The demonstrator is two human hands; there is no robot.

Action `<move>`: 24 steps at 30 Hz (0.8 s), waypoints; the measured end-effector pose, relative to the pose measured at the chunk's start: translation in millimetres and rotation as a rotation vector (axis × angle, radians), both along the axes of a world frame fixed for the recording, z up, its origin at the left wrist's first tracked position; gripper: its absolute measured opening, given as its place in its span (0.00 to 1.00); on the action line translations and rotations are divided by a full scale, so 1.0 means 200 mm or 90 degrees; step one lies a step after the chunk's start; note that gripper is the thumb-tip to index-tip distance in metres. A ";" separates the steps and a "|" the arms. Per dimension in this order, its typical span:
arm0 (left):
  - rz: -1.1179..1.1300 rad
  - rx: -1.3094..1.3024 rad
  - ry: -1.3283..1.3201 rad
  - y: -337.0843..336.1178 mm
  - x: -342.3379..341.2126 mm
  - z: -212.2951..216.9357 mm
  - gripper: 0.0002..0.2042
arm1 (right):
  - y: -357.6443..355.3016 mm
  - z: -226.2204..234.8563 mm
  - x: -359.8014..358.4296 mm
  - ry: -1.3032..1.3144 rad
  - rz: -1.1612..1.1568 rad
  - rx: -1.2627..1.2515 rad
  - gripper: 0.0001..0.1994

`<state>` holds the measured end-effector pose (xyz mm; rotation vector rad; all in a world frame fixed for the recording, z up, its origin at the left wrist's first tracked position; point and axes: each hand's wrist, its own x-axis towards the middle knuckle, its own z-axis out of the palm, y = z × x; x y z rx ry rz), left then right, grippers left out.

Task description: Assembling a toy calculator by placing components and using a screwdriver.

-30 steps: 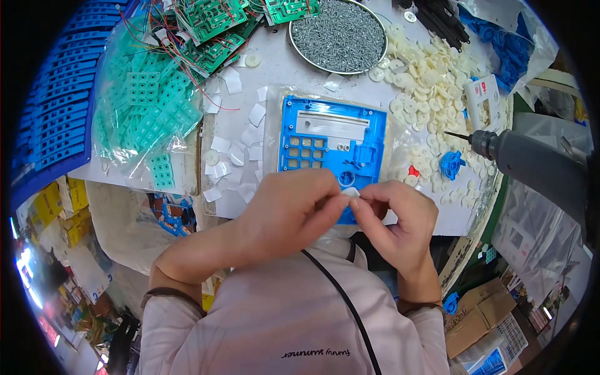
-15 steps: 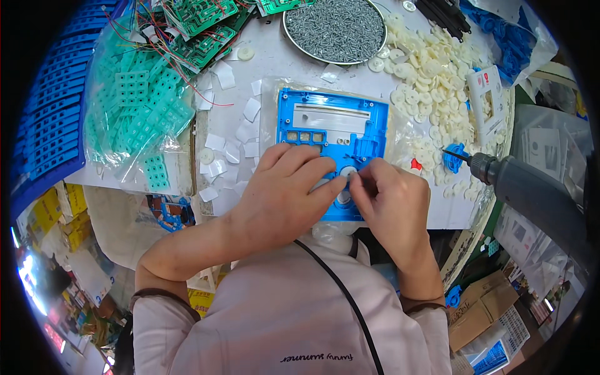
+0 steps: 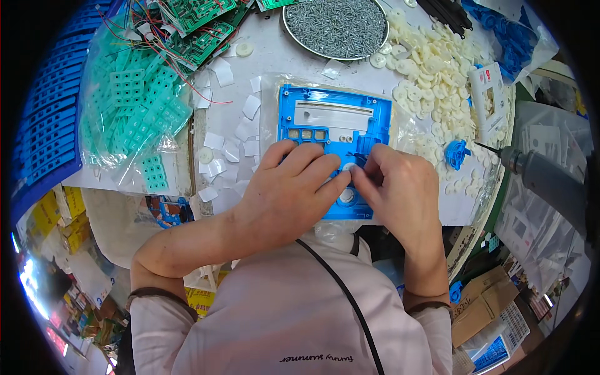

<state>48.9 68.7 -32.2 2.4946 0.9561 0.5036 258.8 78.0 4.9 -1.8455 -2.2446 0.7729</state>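
Note:
A blue plastic housing frame (image 3: 334,122) lies flat on the white work table (image 3: 269,69) in front of me. My left hand (image 3: 284,194) rests over its lower left part, fingers stretched toward the middle. My right hand (image 3: 397,184) sits over its lower right part. Both sets of fingertips meet on a small white round piece (image 3: 348,167) pressed against the frame. Another white disc (image 3: 345,197) shows just below, between my hands.
A round tray of grey screws (image 3: 337,25) stands at the back. Several cream plastic discs (image 3: 431,69) lie to the right, with a small blue round part (image 3: 456,153). Green keypad mats (image 3: 134,112) and circuit boards (image 3: 200,25) lie left. An electric screwdriver (image 3: 544,178) hangs at right.
My hands have moved forward from my chest onto the blue frame, bringing the small white piece down onto it.

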 end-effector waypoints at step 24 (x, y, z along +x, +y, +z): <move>0.245 0.128 -0.115 0.80 0.04 0.01 0.07 | 0.49 0.35 0.53 0.682 0.163 0.199 0.30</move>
